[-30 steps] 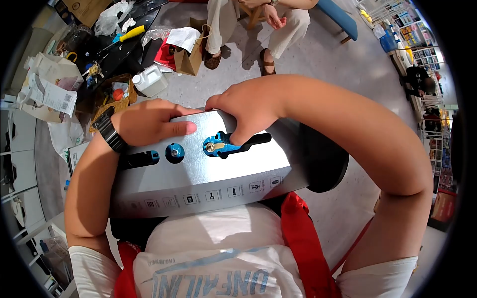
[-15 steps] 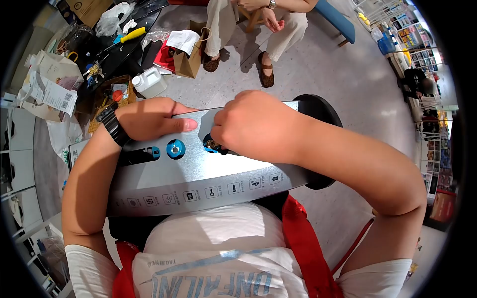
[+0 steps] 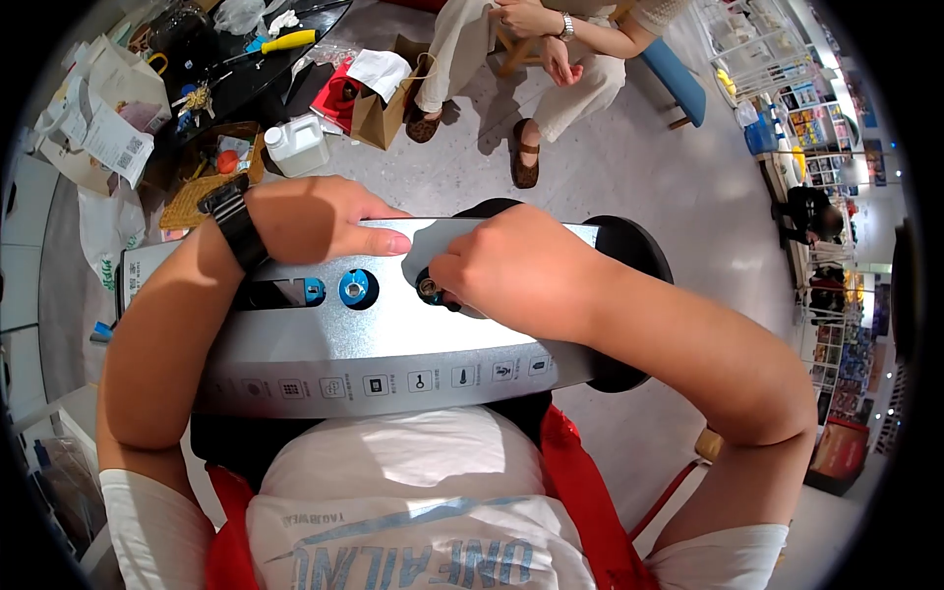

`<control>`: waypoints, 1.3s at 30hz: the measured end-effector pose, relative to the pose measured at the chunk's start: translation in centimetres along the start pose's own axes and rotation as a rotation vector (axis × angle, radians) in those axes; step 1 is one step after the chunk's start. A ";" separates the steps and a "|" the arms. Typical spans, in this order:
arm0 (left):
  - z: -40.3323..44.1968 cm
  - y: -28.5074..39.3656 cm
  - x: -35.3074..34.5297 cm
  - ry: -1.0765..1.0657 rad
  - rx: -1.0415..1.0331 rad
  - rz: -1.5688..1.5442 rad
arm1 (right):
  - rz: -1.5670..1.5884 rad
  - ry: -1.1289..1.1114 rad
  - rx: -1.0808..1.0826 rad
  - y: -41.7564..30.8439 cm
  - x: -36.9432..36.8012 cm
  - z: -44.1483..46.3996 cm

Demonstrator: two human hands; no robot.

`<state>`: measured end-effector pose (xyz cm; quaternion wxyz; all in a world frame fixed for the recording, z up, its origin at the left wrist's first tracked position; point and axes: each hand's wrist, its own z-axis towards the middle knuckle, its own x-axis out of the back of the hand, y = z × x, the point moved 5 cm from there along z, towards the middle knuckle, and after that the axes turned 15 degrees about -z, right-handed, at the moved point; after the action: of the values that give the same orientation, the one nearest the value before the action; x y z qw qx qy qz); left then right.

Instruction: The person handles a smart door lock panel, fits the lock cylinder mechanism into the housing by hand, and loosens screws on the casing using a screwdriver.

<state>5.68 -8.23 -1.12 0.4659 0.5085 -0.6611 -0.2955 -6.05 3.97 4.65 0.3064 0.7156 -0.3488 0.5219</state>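
The floor (image 3: 678, 187) is grey, smooth and speckled, and a white jug (image 3: 297, 146) stands on it. Just left of the jug is a wicker basket (image 3: 197, 197); to the jug's right stand a red bag (image 3: 337, 96) and an open brown paper bag (image 3: 382, 120). Farther right of the jug, a seated person's two brown shoes (image 3: 526, 169) rest on the floor. Above and left of the jug, a dark, glossy table (image 3: 234, 87) carries a yellow-handled screwdriver (image 3: 288, 41), a bunch of keys (image 3: 198, 100), a crumpled white tissue (image 3: 284, 20) and a clear plastic bag (image 3: 239, 15).
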 end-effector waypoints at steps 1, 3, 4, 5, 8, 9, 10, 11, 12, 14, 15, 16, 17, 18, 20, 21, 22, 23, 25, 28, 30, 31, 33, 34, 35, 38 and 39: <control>0.0 -0.1 0.0 0.000 0.012 0.025 | -0.005 -0.014 0.006 0.0 -0.1 0.0; 0.1 -0.2 0.0 0.004 0.013 0.055 | -0.015 0.035 0.041 0.0 0.0 0.1; 0.0 -0.3 0.0 0.010 0.003 0.059 | -0.019 0.063 0.058 0.0 0.1 0.1; 0.0 -0.3 0.0 0.017 -0.006 0.063 | -0.003 0.056 0.068 0.1 -0.1 0.2; -0.1 0.0 0.0 0.005 -0.017 0.035 | 0.045 0.056 0.090 0.5 -0.5 0.2; -0.1 0.1 0.0 -0.001 -0.010 0.019 | 0.062 0.071 0.092 0.5 -0.5 0.2; -0.2 0.1 0.0 -0.007 -0.002 0.002 | 0.079 0.087 0.094 0.6 -0.5 0.3; -0.2 0.1 0.0 -0.013 0.008 -0.014 | 0.068 0.072 0.098 0.6 -0.3 0.3; -0.1 0.0 0.0 -0.022 0.004 0.013 | 0.055 0.058 0.104 0.6 0.1 0.3; 0.1 -0.2 0.1 -0.035 -0.003 0.061 | 0.030 0.082 0.113 0.6 1.1 0.6; 0.0 -0.1 0.1 -0.033 0.020 0.074 | 0.018 0.122 0.115 0.5 1.8 0.7; -0.2 0.3 0.2 -0.030 0.043 0.085 | 0.005 0.161 0.118 0.3 2.2 0.8; -0.3 0.6 0.2 -0.028 0.066 0.095 | 0.008 0.157 0.141 0.1 2.3 0.8; -0.4 0.9 0.2 -0.025 0.073 0.106 | 0.010 0.152 0.163 -0.2 2.3 0.9; -0.7 1.1 0.2 -0.020 0.084 0.125 | 0.012 0.145 0.180 -0.6 2.2 1.1; -0.6 0.8 0.2 -0.021 0.062 0.120 | 0.011 0.143 0.173 -0.6 2.1 1.2; -0.4 0.4 0.2 -0.022 0.039 0.114 | 0.009 0.141 0.167 -0.6 2.0 1.3; -0.2 0.0 0.1 -0.024 0.016 0.109 | 0.008 0.163 0.165 -0.7 1.9 1.3; -0.1 -0.5 0.1 -0.016 -0.023 0.080 | 0.006 0.208 0.161 -0.7 1.7 1.1; -0.2 -0.6 0.1 -0.034 0.000 0.058 | 0.074 0.236 0.102 -0.8 1.0 0.8; -0.2 -0.5 0.0 -0.042 0.018 0.052 | 0.035 0.258 0.106 -1.0 0.9 0.5; -0.3 -0.4 0.0 -0.038 0.016 0.051 | 0.017 0.271 0.108 -1.2 0.9 0.4; -0.4 -0.3 0.0 -0.038 0.017 0.044 | -0.004 0.255 0.091 -1.5 0.7 0.4; -0.4 -0.2 0.0 -0.040 0.020 0.038 | -0.016 0.248 0.084 -1.6 0.6 0.3; -0.4 -0.1 0.1 -0.040 0.022 0.032 | -0.018 0.248 0.079 -1.6 0.6 0.3; -0.4 -0.1 0.0 -0.028 0.020 0.023 | -0.032 0.254 0.100 -1.9 0.7 0.1; -0.5 -0.1 -0.1 -0.021 0.012 0.038 | -0.040 0.259 0.129 -2.0 0.8 0.0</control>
<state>6.15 -8.17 -1.07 0.4613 0.4953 -0.6774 -0.2881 -4.27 4.93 5.22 0.3127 0.6672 -0.2579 0.6249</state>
